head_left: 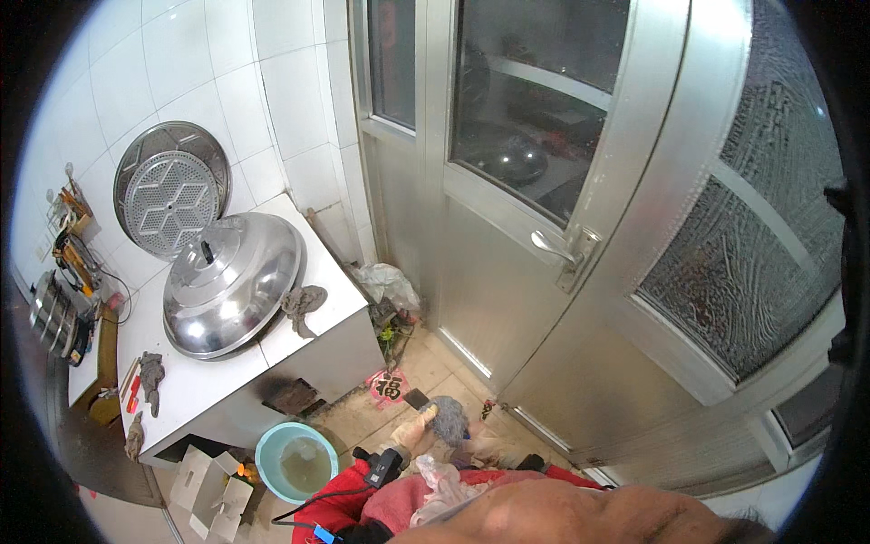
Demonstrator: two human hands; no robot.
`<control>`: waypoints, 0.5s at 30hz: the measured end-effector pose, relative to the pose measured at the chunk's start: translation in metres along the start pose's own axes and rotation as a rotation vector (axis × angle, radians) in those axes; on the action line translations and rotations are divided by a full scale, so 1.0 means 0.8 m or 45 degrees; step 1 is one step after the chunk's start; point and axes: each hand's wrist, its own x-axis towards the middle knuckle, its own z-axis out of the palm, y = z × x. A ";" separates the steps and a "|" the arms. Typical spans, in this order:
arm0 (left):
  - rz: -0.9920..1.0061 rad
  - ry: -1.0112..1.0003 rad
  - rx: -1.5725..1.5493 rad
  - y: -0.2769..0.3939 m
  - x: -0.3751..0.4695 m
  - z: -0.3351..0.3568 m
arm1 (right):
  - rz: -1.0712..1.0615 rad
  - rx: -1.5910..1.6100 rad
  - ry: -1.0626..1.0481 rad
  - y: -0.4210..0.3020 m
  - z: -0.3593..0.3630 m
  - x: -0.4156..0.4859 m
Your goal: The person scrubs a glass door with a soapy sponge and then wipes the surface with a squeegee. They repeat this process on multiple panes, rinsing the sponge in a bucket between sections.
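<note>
My left hand (410,431), in a pale yellowish glove, is low in the middle of the view, its fingers closed on a grey shaggy cloth or ball (448,420). Close by on the right is my right hand (484,439), in a similar pale covering; it is blurred and partly hidden, so its fingers cannot be made out. A small dark flat piece (415,399) lies beside the grey thing. Left of my hands, a light blue plastic basin (265,454) on the floor holds cloudy water.
A white-tiled stove counter (326,326) bears a large domed metal lid (231,285) and grey rags (304,300). Below stands an opened carton (204,486). Plastic bags (387,282) lie in the corner beside the metal door (503,272). A red paper decoration (388,387) lies on the floor.
</note>
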 end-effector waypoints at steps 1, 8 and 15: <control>0.063 0.133 -0.021 0.004 0.011 -0.002 | 0.023 -0.033 0.170 -0.004 -0.008 0.008; 0.416 0.426 0.086 0.035 0.070 0.000 | -0.275 0.582 -0.001 0.002 -0.080 0.061; 0.360 0.342 0.737 0.067 0.137 0.062 | -0.290 0.996 0.232 0.000 -0.134 0.067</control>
